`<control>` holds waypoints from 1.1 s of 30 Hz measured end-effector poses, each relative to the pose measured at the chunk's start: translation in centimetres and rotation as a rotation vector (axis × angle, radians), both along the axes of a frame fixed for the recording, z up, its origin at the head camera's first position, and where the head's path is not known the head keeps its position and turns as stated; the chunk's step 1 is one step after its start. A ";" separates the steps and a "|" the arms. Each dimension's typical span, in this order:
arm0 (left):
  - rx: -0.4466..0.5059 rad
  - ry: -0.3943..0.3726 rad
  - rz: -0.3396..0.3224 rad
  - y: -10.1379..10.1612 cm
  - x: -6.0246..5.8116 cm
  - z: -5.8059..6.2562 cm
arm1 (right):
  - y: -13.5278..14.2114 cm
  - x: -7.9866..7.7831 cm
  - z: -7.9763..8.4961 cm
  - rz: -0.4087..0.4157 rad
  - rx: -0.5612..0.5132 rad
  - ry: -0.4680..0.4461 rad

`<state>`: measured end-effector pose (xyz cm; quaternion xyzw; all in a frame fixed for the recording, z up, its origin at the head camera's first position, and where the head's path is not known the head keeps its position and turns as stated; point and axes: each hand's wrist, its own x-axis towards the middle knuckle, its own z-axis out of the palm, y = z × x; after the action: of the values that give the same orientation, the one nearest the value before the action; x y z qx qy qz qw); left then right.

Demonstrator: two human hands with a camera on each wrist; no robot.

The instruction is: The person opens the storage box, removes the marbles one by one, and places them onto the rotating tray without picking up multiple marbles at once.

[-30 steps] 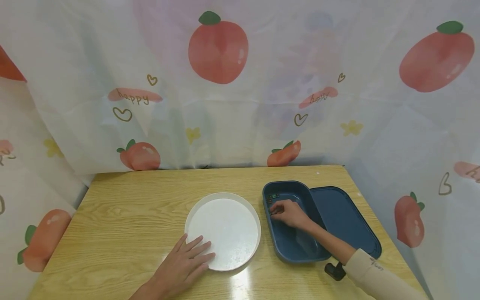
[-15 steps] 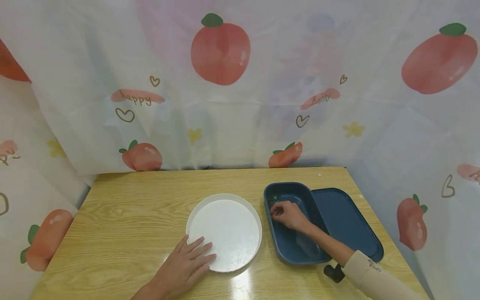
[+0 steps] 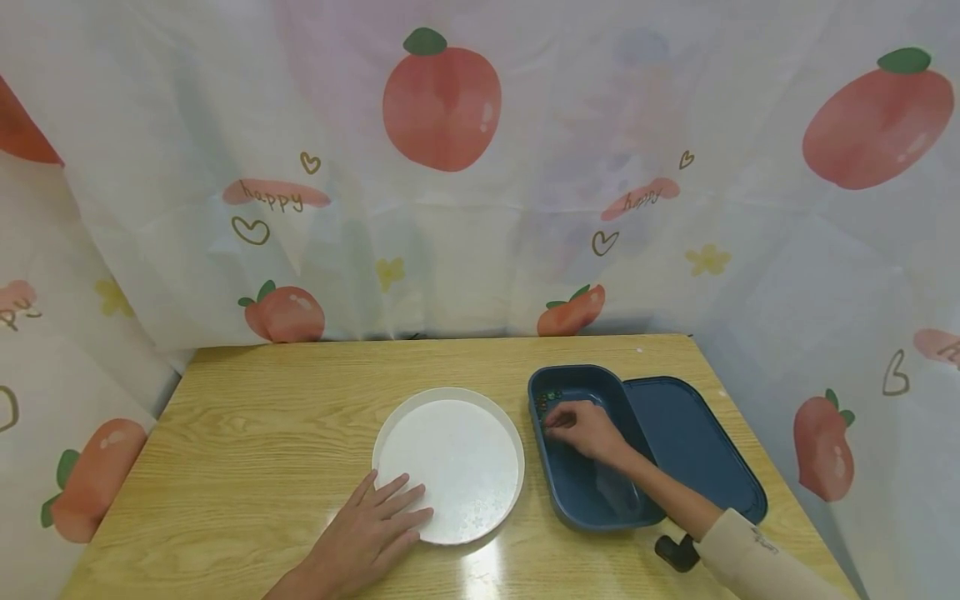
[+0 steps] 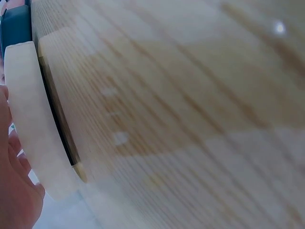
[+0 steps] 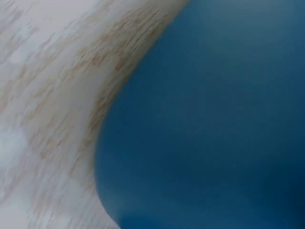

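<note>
A round white tray [image 3: 457, 458] lies on the table, and my left hand [image 3: 367, 529] rests on its near left rim with fingers spread straight. In the left wrist view, part of the hand [image 4: 19, 186] shows beside the tray's side wall [image 4: 40, 119]. My right hand [image 3: 588, 429] reaches into a deep dark blue box [image 3: 600, 500], its fingers bent and thumb and fingertips drawn together near the left wall. Whether a piece is between them is too small to tell. Several tiny green and reddish bead-like pieces [image 3: 553, 395] lie in the box's far left corner.
A flat dark blue lid [image 3: 690, 442] lies right of the box, partly behind it. A black object [image 3: 677, 552] shows by the right sleeve [image 3: 750, 550]. A curtain printed with fruit [image 3: 442, 108] hangs behind the wooden table [image 3: 262, 425].
My right hand has shifted slightly to the right inside the box, with its forearm. The left hand keeps its place on the tray. The head view has tilted a little.
</note>
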<state>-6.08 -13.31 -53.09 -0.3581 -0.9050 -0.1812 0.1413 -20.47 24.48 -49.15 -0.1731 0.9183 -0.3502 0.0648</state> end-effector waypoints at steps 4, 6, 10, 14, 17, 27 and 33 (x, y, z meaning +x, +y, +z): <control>0.000 0.003 -0.002 0.0 0.0 0.0 | 0.3 0.2 0.7 -0.023 -0.041 -0.008; -0.002 0.001 -0.001 0.0 0.0 0.0 | 0.4 0.2 1.0 -0.027 -0.060 -0.002; -0.004 -0.007 0.002 0.0 0.0 0.0 | 0.3 0.3 1.9 -0.031 -0.091 0.014; 0.000 -0.011 0.007 0.0 0.0 -0.1 | 0.0 0.3 2.8 -0.040 -0.118 0.027; 0.001 -0.011 0.009 0.1 0.0 -0.1 | -0.2 0.3 3.6 -0.043 -0.149 0.027; 0.000 -0.015 0.015 0.1 -0.1 -0.1 | -2.0 0.7 5.7 -0.015 -0.259 -0.012; 0.003 -0.002 0.006 0.1 -0.1 -0.2 | -3.4 0.9 6.2 -0.014 -0.291 -0.035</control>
<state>-6.15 -13.25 -53.25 -0.3550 -0.9058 -0.1826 0.1417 -19.54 21.06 -43.00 -0.1681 0.8577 -0.4831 0.0525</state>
